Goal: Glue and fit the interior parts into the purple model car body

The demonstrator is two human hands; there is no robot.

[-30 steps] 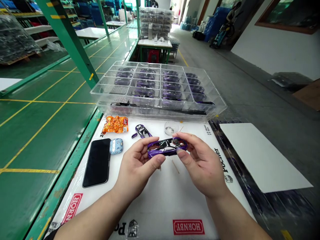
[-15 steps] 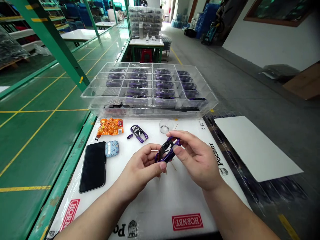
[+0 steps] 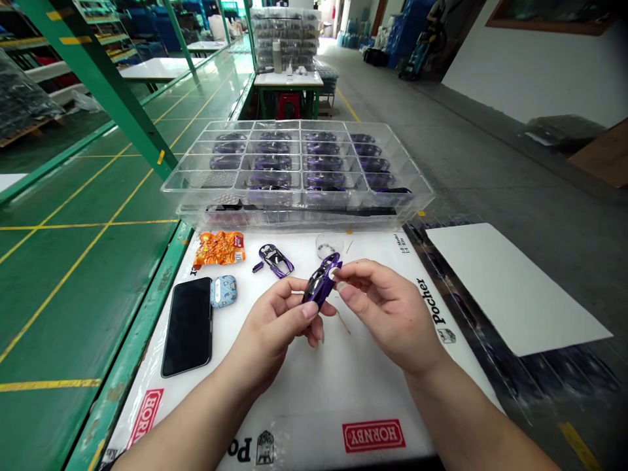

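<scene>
A glossy purple and black model car body (image 3: 320, 282) is tilted up above the middle of the work surface. My left hand (image 3: 275, 320) is closed around its near end, thumb on the side. Fingertips of my right hand (image 3: 387, 307) pinch at its right edge; whether a small part is between them is hidden. Another purple car body (image 3: 276, 260) lies flat beyond my left hand, a small purple piece (image 3: 258, 267) beside it. Behind the held body stands a small clear dish (image 3: 328, 243) with tiny bits inside. A thin stick (image 3: 345, 323) lies below my hands.
A clear divided tray (image 3: 235, 178) of purple car bodies spans the back. On the left lie an orange snack packet (image 3: 219, 248), a phone (image 3: 187, 327) and a blue patterned earphone case (image 3: 224, 291). A white board (image 3: 515, 288) covers more packed bodies at right.
The car body has been turned in my hands, from its open inner side to its glossy outer side. My right fingers have shifted down along its edge. The view has moved slightly.
</scene>
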